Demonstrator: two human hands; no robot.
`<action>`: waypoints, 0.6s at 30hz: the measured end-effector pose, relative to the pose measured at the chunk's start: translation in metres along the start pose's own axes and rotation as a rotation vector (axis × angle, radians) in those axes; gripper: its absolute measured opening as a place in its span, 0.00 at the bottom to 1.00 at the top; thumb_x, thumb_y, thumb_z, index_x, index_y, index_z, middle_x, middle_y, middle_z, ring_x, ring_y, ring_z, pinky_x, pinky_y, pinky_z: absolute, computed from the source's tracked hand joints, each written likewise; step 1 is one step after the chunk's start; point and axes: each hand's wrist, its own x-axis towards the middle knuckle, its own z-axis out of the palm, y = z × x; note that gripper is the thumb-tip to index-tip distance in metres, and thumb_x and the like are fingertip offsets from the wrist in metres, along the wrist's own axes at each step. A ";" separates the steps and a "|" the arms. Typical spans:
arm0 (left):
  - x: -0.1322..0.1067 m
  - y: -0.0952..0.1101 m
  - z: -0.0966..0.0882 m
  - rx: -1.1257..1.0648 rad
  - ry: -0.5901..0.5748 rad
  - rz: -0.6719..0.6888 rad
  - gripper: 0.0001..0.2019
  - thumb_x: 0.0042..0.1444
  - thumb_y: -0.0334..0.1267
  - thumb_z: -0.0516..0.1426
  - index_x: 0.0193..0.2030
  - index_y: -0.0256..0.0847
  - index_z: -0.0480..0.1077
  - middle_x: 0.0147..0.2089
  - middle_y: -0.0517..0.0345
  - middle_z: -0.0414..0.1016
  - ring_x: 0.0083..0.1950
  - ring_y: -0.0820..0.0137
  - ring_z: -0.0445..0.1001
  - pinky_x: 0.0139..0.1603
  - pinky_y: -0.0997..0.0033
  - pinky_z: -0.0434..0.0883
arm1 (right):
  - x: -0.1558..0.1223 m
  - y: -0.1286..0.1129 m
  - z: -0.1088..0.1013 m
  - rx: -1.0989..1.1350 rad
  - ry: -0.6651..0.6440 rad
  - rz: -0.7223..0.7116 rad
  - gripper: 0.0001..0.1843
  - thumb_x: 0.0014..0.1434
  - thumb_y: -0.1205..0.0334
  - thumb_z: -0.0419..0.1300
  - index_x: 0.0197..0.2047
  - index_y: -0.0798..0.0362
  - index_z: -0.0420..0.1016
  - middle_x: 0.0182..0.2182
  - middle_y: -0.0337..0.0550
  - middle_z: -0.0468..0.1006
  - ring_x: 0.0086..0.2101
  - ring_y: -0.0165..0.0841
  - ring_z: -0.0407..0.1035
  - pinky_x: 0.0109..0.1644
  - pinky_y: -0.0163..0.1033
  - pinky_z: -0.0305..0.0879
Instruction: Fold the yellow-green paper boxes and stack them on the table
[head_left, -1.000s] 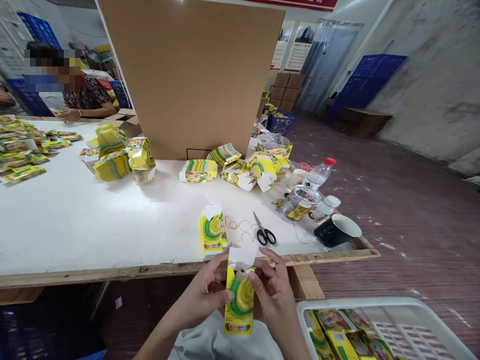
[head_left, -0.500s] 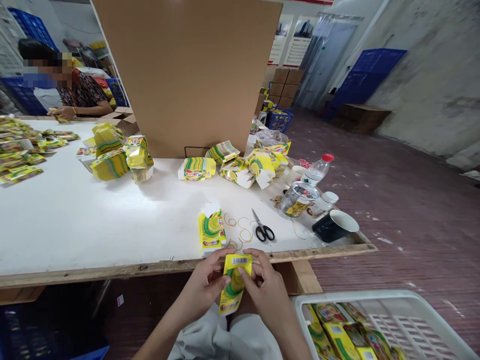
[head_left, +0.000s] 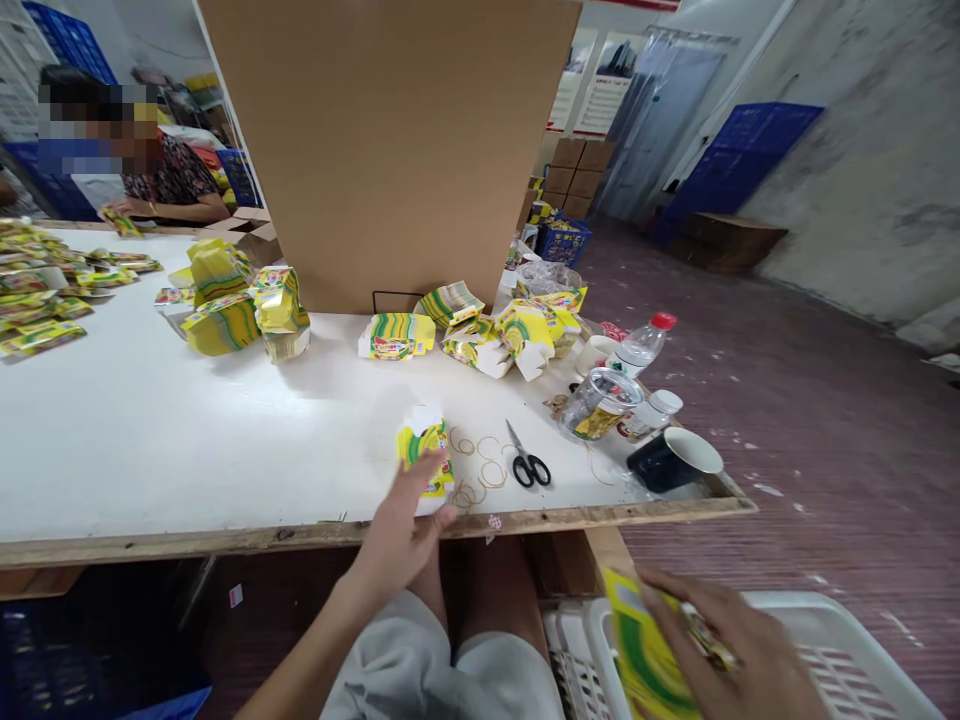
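Note:
My left hand (head_left: 401, 525) reaches over the table's front edge, its thumb and fingers apart. Its fingertips overlap a small stack of flat yellow-green cartons (head_left: 424, 440); I cannot tell whether they touch it. Down at the right, my right hand (head_left: 739, 650), smeared by motion, holds a yellow carton (head_left: 649, 655) with a green swirl. This carton is above the white plastic basket (head_left: 817, 605) and covers part of its rim. Other packs in the basket are mostly hidden behind the hand and carton.
Black-handled scissors (head_left: 529, 468) and several rubber bands (head_left: 493, 473) lie right of the stack. Farther right stand a dark mug (head_left: 660, 462), a clear jar (head_left: 600, 405) and a bottle (head_left: 641, 345). Carton bundles (head_left: 395, 337) line a tall cardboard panel (head_left: 382, 150). A co-worker (head_left: 176, 180) sits far left.
My hands have parted. The right hand has carried the yellow carton from above my lap to the basket at the right; the left has let go of it and moved up to the stack.

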 end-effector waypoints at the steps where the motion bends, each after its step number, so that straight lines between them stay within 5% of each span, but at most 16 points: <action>1: 0.004 -0.009 -0.002 0.094 0.027 0.014 0.28 0.58 0.41 0.60 0.66 0.46 0.63 0.68 0.48 0.66 0.72 0.54 0.56 0.74 0.44 0.38 | 0.000 0.010 -0.009 -0.074 0.020 0.019 0.23 0.48 0.36 0.62 0.37 0.43 0.83 0.36 0.50 0.83 0.36 0.53 0.73 0.45 0.59 0.64; 4: 0.008 -0.029 -0.001 0.215 -0.015 0.027 0.32 0.58 0.39 0.59 0.69 0.43 0.57 0.71 0.44 0.60 0.73 0.55 0.54 0.73 0.42 0.36 | 0.002 0.006 -0.001 0.031 -0.031 0.091 0.23 0.48 0.37 0.62 0.38 0.44 0.83 0.34 0.49 0.83 0.33 0.49 0.74 0.39 0.53 0.67; 7: 0.002 -0.035 0.006 0.181 -0.048 0.053 0.32 0.58 0.39 0.59 0.69 0.44 0.57 0.70 0.46 0.62 0.73 0.56 0.55 0.74 0.44 0.39 | 0.011 -0.037 0.056 0.341 -0.182 0.111 0.20 0.51 0.41 0.63 0.38 0.47 0.83 0.30 0.46 0.82 0.27 0.41 0.73 0.34 0.45 0.69; 12: -0.005 -0.032 0.004 0.121 -0.078 0.075 0.30 0.57 0.37 0.60 0.67 0.47 0.61 0.68 0.49 0.64 0.70 0.57 0.61 0.74 0.46 0.40 | 0.032 -0.102 0.147 0.540 -0.178 0.110 0.18 0.52 0.47 0.63 0.40 0.52 0.81 0.33 0.46 0.82 0.26 0.37 0.70 0.33 0.42 0.68; 18: -0.006 -0.029 0.000 0.057 -0.129 0.016 0.30 0.59 0.37 0.58 0.68 0.47 0.59 0.65 0.48 0.69 0.69 0.59 0.63 0.75 0.46 0.40 | 0.036 -0.105 0.166 0.594 -0.117 0.168 0.15 0.52 0.49 0.63 0.36 0.52 0.78 0.30 0.45 0.80 0.29 0.38 0.71 0.32 0.40 0.67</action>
